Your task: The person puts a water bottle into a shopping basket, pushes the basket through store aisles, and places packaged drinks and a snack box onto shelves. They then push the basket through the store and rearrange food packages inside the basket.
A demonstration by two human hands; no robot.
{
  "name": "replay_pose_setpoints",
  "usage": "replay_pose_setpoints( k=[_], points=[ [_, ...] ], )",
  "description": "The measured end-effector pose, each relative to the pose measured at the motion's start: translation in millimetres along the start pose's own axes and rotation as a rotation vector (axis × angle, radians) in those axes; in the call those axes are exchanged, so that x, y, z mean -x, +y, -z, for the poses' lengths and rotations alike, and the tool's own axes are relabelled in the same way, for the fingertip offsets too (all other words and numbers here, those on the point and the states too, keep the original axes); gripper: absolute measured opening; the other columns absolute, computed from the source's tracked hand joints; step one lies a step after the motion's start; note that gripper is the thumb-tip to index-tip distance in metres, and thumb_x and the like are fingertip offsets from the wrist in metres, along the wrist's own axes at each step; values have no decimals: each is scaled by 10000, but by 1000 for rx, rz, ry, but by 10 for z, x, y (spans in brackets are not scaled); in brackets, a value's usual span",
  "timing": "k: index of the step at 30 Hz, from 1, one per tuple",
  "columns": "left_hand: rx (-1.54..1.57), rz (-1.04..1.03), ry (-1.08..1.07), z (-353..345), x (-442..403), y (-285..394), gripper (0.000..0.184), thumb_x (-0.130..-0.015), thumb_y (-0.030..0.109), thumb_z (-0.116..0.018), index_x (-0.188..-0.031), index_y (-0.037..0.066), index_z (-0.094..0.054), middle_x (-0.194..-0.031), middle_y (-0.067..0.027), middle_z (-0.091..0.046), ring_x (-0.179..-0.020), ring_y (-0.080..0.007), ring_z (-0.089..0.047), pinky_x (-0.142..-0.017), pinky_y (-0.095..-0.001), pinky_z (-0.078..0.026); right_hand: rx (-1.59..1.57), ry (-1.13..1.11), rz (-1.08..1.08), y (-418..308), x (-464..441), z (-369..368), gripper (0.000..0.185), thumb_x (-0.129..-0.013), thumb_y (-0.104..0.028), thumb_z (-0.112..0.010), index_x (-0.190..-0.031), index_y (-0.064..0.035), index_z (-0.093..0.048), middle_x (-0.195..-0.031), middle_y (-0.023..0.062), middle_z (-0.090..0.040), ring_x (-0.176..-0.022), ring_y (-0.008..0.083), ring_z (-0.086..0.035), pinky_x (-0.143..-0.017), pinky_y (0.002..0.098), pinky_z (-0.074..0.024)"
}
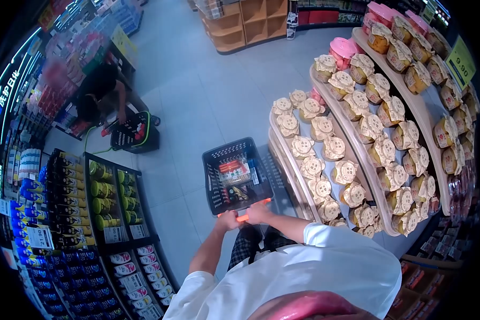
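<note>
In front of me stands a black shopping basket (pixel 212 198) with perforated walls and an orange handle (pixel 243 217). My left hand (pixel 229 220) wraps round the handle's left part. Further right along the same handle, my right hand (pixel 258 213) is closed on it too. Inside the basket lies a red and white package (pixel 233 172). A blue and white item (pixel 253 170) is beside it, and dark packs (pixel 237 193) with colourful print lie nearer to me. Their exact kinds are too small to tell.
Tiered shelves at right hold several paper-topped jars (pixel 345 172). At left, racks carry green-lidded containers (pixel 104 190) and blue bottles (pixel 85 284). A person in dark clothes (pixel 102 85) bends over another basket (pixel 144 140) ahead left. Grey tiled floor (pixel 197 96) runs between; wooden shelving (pixel 250 26) stands farther off.
</note>
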State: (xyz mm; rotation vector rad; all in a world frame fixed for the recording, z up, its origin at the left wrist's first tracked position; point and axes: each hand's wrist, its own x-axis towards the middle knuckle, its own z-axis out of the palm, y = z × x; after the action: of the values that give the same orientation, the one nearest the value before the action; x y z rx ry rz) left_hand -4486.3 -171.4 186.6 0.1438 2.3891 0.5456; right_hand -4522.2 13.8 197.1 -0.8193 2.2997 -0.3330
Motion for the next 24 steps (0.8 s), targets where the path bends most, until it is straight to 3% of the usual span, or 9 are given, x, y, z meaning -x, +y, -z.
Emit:
replay_pose_setpoints(
  k=[7,13,16,24],
  points=[
    [18,-68,106,817,-433,-30,395,-684,408,-697,-870,60,-718,-870,-186,-700,-842,-375,-669,-783,-445,-540,-4,17,-31,215,-721,464,298,-772,-343,-647,-891,-85,-738,-887,163,-712,-888,320,-690,-819,455,-537],
    [3,-57,-11,1134,-1169,-434,421,-711,414,-674,-949,70,-725,-974,-196,-695,-942,-363,-659,-829,-448,-535,53,11,-66,422,-1333,815,267,-755,-363,-641,-853,-133,-737,-835,141,-705,-835,325,-687,-797,463,-526],
    [40,-35,4,1400,-1403,-474,404,-692,400,-675,-896,55,-720,-937,-201,-695,-904,-366,-662,-809,-446,-537,99,-17,-72,541,-1614,1023,267,-751,-364,-642,-861,-141,-739,-849,144,-705,-858,331,-684,-801,466,-525],
    [58,-36,-97,1938,-1937,-601,497,-721,399,-682,-1076,51,-685,-1061,-191,-681,-1004,-342,-652,-872,-440,-527,42,29,-110,674,-2118,1551,236,-724,-341,-648,-795,-134,-737,-801,154,-697,-825,342,-682,-752,462,-540]
  ],
)
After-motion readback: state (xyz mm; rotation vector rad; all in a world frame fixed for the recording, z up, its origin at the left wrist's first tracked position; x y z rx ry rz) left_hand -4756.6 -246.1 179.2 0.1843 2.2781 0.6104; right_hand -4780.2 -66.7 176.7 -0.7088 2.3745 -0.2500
